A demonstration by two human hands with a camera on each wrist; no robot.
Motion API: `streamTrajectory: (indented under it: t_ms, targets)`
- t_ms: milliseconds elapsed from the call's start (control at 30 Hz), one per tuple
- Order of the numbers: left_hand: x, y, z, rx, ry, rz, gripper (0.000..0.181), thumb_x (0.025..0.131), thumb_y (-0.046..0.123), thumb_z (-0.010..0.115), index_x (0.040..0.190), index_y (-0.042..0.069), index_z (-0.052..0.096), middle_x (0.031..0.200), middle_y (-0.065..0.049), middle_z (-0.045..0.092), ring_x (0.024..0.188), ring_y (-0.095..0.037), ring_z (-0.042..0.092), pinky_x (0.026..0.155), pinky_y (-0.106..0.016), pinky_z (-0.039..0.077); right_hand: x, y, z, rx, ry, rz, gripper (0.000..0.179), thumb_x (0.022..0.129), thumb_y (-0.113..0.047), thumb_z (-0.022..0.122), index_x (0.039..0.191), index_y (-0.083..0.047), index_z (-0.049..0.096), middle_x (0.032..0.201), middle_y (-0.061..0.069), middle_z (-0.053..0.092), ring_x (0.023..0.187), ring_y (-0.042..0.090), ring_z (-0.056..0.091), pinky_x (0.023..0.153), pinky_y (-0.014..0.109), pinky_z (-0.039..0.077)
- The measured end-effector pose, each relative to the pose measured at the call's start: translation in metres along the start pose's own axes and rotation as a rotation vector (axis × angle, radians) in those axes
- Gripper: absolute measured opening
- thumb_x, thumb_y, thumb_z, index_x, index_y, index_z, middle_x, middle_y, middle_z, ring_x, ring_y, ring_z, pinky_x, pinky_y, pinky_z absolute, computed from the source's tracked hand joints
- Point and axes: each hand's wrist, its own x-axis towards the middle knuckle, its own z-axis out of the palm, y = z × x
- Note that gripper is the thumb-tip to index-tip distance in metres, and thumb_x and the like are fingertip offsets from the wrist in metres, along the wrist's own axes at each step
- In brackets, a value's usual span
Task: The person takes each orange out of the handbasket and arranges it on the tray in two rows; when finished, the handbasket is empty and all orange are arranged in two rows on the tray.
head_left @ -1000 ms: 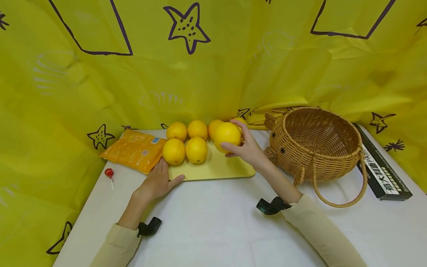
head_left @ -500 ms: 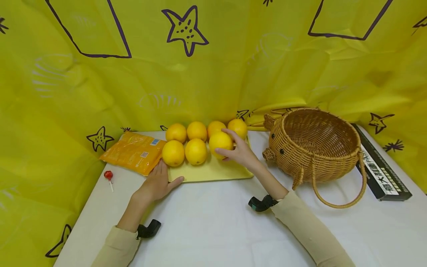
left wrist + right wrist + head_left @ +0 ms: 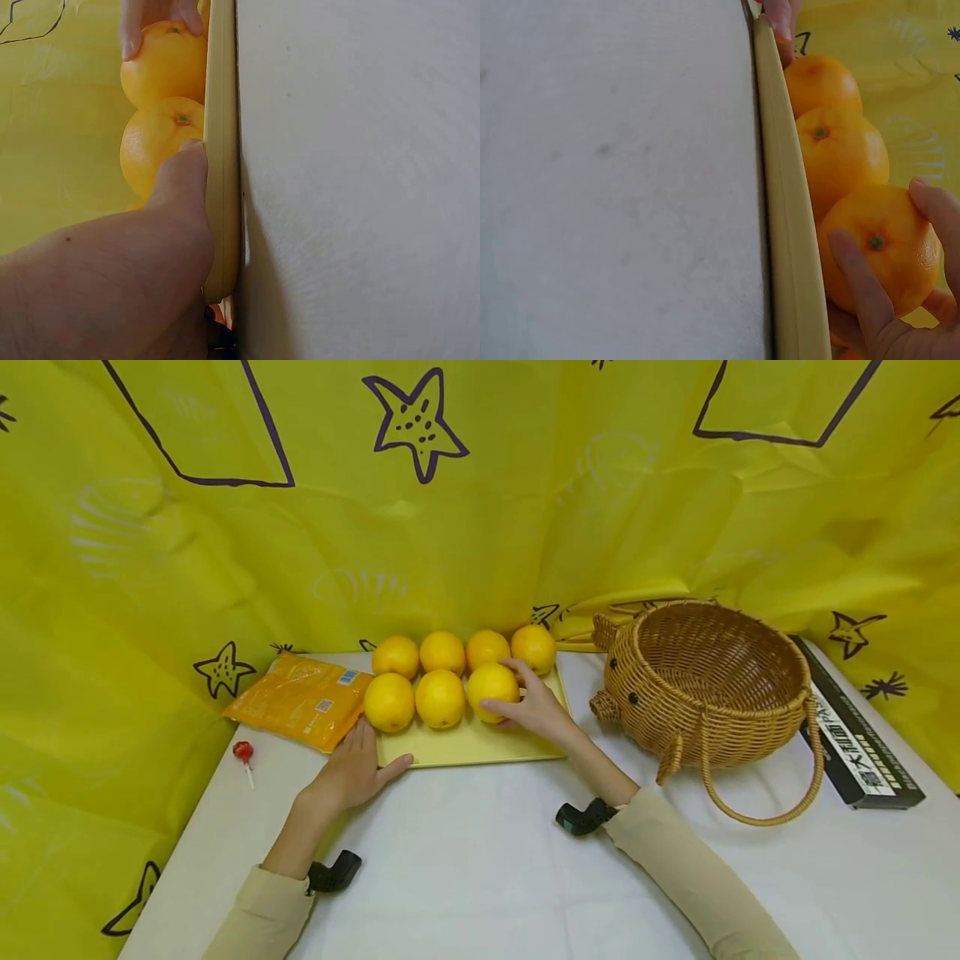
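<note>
My right hand (image 3: 534, 706) grips an orange (image 3: 492, 692) at the right end of the front row on a pale yellow tray (image 3: 480, 743). In the right wrist view, thumb and fingers curve around this orange (image 3: 885, 251), which sits beside another orange (image 3: 844, 157). Two more oranges fill the front row to its left, and behind them runs a back row of several oranges (image 3: 442, 652). At the tray's left front corner rests my left hand (image 3: 356, 768), its fingers straight and thumb stretched along the front edge. Its fingertips reach the edge of an orange plastic packet (image 3: 303, 700).
A red lollipop (image 3: 243, 752) lies at the left of the white table (image 3: 465, 860). To the right stands a wicker basket (image 3: 667, 727) shaped like a pig, handle hanging forward, and behind it a long black box (image 3: 862, 752). Yellow printed cloth (image 3: 480, 527) hangs behind.
My right hand has moved left and down with the orange, bringing it into the front row beside the other two. The rightmost back orange has come into full view. The left hand stays put.
</note>
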Motion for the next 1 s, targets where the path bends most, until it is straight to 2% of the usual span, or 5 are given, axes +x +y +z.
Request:
streamTrajectory:
  t_ms: [200, 433, 600, 867, 1000]
  targets:
    - [-0.0009, 0.0001, 0.0004, -0.007, 0.006, 0.001, 0.101, 0.097, 0.054, 0.047, 0.147, -0.018, -0.004, 0.156, -0.037, 0.001, 0.147, -0.048, 0.009, 0.121, -0.056, 0.015, 0.0032, 0.0049, 0.0054, 0.065, -0.021, 0.001, 0.079, 0.086, -0.024, 0.075, 0.150, -0.020, 0.028, 0.134, 0.023, 0.039, 0.093, 0.030, 0.065, 0.072, 0.036, 0.061]
    - [-0.0010, -0.0001, 0.0024, -0.009, -0.005, -0.008, 0.103, 0.096, 0.057, 0.045, 0.148, -0.017, -0.005, 0.157, -0.036, -0.001, 0.148, -0.047, 0.008, 0.121, -0.056, 0.014, 0.0019, 0.0059, 0.0072, 0.069, -0.028, 0.031, 0.081, 0.086, -0.026, 0.074, 0.150, -0.021, 0.024, 0.136, 0.022, 0.035, 0.087, 0.027, 0.067, 0.074, 0.036, 0.061]
    - [-0.0006, 0.0009, 0.0017, -0.017, -0.010, -0.016, 0.104, 0.096, 0.057, 0.046, 0.148, -0.016, -0.006, 0.158, -0.035, -0.002, 0.149, -0.046, 0.007, 0.121, -0.056, 0.013, -0.0008, 0.0015, 0.0057, 0.053, -0.073, 0.059, 0.085, 0.088, -0.028, 0.072, 0.153, -0.023, 0.017, 0.149, 0.021, 0.027, 0.100, 0.029, 0.066, 0.082, 0.035, 0.059]
    - [0.0004, 0.0008, 0.0001, -0.009, -0.004, -0.006, 0.103, 0.097, 0.056, 0.046, 0.148, -0.017, -0.004, 0.157, -0.037, 0.001, 0.148, -0.048, 0.009, 0.121, -0.056, 0.014, -0.0033, -0.0009, 0.0042, -0.021, -0.095, 0.033, 0.087, 0.090, -0.027, 0.069, 0.156, -0.020, 0.013, 0.159, 0.016, 0.019, 0.129, 0.034, 0.048, 0.091, 0.040, 0.056]
    - [0.0000, 0.0004, -0.0006, -0.011, -0.006, -0.008, 0.102, 0.097, 0.055, 0.047, 0.148, -0.017, -0.005, 0.157, -0.036, 0.000, 0.148, -0.047, 0.008, 0.121, -0.056, 0.014, -0.0037, -0.0006, 0.0031, -0.128, -0.092, -0.001, 0.088, 0.091, -0.033, 0.068, 0.157, -0.018, 0.012, 0.162, 0.014, 0.015, 0.145, 0.033, 0.028, 0.115, 0.051, 0.034]
